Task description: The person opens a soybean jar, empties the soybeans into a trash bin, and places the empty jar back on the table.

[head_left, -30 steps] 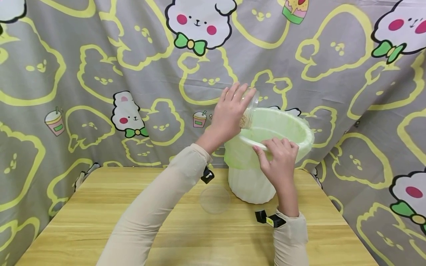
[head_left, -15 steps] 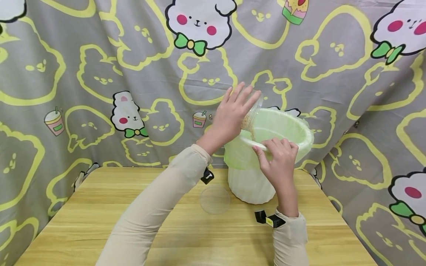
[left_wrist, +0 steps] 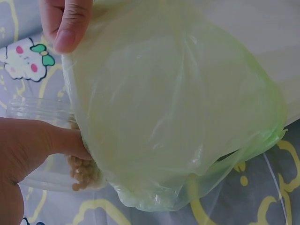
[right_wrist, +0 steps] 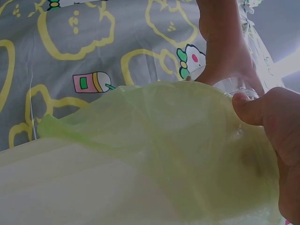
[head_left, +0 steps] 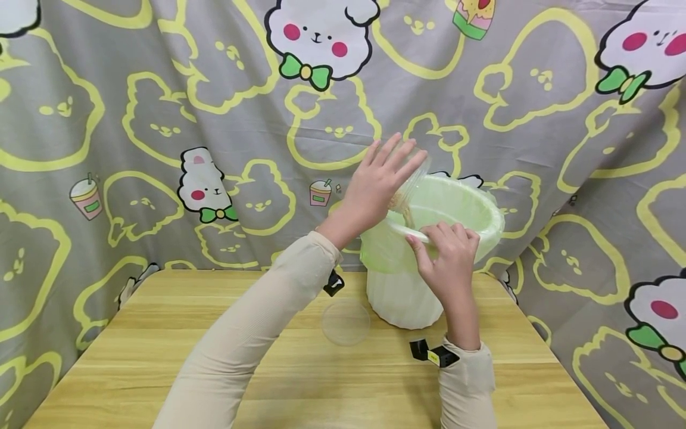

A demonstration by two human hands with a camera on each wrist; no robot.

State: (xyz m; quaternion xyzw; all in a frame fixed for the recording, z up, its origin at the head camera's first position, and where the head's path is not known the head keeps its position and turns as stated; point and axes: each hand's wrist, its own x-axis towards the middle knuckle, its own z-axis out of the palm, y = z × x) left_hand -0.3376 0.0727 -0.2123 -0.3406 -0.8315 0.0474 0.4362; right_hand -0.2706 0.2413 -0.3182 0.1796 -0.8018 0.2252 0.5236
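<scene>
My left hand (head_left: pixel 375 182) grips a clear plastic jar (head_left: pixel 411 177) tipped mouth-down over a white bin (head_left: pixel 402 298) lined with a pale green bag (head_left: pixel 455 199). Tan pellets (left_wrist: pixel 84 171) sit at the jar's mouth and spill toward the bag. My right hand (head_left: pixel 447 253) pinches the bin's near rim with the bag (right_wrist: pixel 187 154) folded over it; its thumb (right_wrist: pixel 251 108) presses the liner. The jar's round clear lid (head_left: pixel 346 322) lies flat on the wooden table (head_left: pixel 134 357), left of the bin's foot.
A grey curtain (head_left: pixel 161 119) printed with yellow and white cartoon animals hangs close behind and to the right of the table. The bin stands at the table's far right corner.
My left hand has tilted the jar further, raising its base up and to the right, and pellets have slid to the mouth. The right hand has stayed on the rim.
</scene>
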